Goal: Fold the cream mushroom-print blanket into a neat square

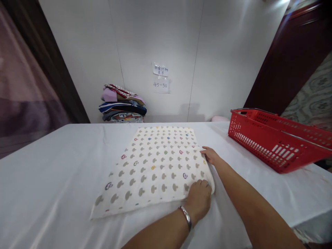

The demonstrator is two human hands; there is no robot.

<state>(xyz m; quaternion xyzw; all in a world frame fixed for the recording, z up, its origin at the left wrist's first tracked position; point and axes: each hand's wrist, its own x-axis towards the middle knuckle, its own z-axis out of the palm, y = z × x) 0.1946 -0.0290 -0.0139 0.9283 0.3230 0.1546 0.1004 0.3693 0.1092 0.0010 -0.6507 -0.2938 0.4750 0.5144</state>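
Observation:
A white cloth [160, 162] printed with grey mushrooms and a few coloured ones lies spread on the table. Its right side looks folded over, with a rounded edge. My left hand [199, 200], wearing a silver bracelet [187, 218] on the wrist, is closed on the cloth near its front right corner; the fingertips are hidden. Farther back, my right hand [210, 155] holds the cloth's right edge, its index finger reaching over the top. Part of that hand's grip is out of sight.
On the right of the white-covered table [52, 173] stands a red plastic basket [269, 145] with metal handles. A stack of folded fabrics [123, 105] sits at the back left by the wall. Paper signs [161, 84] hang there. Something pink [220, 118] shows behind the table's far edge.

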